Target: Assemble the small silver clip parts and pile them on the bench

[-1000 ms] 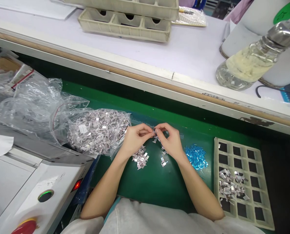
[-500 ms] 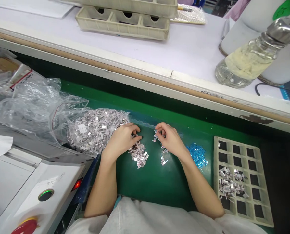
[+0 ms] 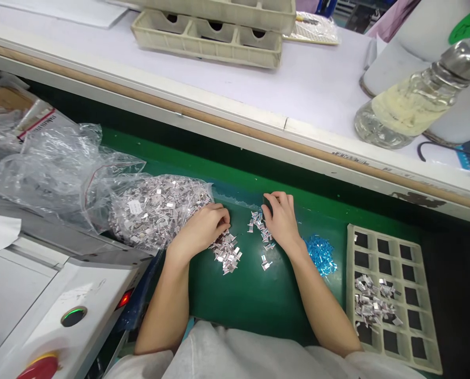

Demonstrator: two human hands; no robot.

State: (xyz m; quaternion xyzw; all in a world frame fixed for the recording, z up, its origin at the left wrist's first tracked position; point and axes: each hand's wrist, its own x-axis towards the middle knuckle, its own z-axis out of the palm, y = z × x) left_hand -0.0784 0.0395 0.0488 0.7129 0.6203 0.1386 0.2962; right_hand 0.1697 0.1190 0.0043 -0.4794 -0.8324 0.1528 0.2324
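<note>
My left hand (image 3: pixel 203 227) is at the upper edge of a loose pile of small silver metal pieces (image 3: pixel 227 255). Its thumb and fingers are pinched together, and whatever they hold is too small to make out. My right hand (image 3: pixel 284 221) rests beside a smaller scatter of similar metal pieces (image 3: pixel 260 223), thumb and forefinger parted, nothing visible between them. One metal piece (image 3: pixel 265 263) lies apart below that scatter. Left of my left hand, a clear plastic bag (image 3: pixel 156 210) bulges with many more silver pieces. Small blue pieces (image 3: pixel 320 255) form a heap right of my right wrist.
A cream compartment tray (image 3: pixel 392 284) on the right holds silver pieces in some cells. Along the back runs a raised white shelf (image 3: pixel 235 89) bearing stacked trays (image 3: pixel 207 45) and a glass bottle (image 3: pixel 404 108). A machine panel with a red button (image 3: pixel 39 367) stands at left.
My right hand has moved slightly up and its thumb and forefinger have parted from the small pieces. My left fingers have closed together by the pile. The view has shifted a little.
</note>
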